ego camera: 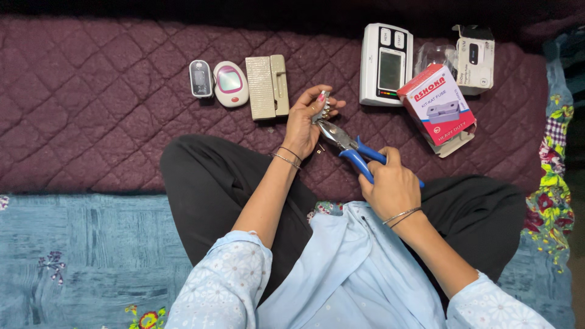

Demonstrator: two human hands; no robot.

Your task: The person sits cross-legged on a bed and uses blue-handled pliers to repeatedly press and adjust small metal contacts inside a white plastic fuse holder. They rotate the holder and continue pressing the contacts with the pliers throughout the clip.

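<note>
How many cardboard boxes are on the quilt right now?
2. The red and white box lies right of the white monitor, its end flap open. The small white box sits behind it at the far right edge. More may be hidden.

Left hand (pixel 303 122) fingers pinched (apparently); right hand (pixel 390 186) fisted, both wrists bent.

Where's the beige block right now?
In the head view, the beige block lies on the maroon quilt, left of centre. The oval meter is on its left, and the left hand is just below and to its right.
</note>
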